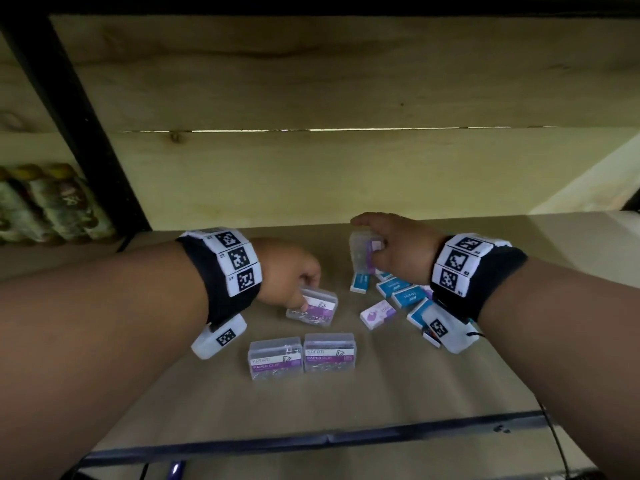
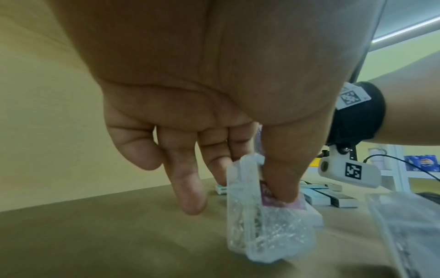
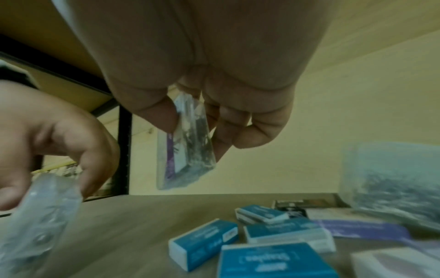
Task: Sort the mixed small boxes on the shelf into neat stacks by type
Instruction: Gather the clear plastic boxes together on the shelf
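Left hand: the left hand [image 1: 289,268] pinches a clear clip box [image 1: 312,307] between thumb and fingertips; the box's low edge sits on or just above the shelf [image 1: 346,403], which of the two cannot be told.
Right hand: the right hand [image 1: 398,249] holds a second clip box [image 1: 361,252] on edge, thumb on one face and fingers on the other, clear of the shelf in the right wrist view.
Sorted so far: two clip boxes [image 1: 302,355] stand side by side, touching, nearer the person than the left hand.
Unsorted: blue staple boxes [image 1: 398,289] and a white-and-purple box [image 1: 377,314] lie scattered under and just beside the right wrist.
Risk, left: the pinch is shallow on slick plastic, so the box may slip or pivot when lifted.
Risk, right: the wrist and its camera hang close over the staple boxes; drawing the hand back low could scatter them.
Risk, stacking: setting a box down off-centre could topple the pair.
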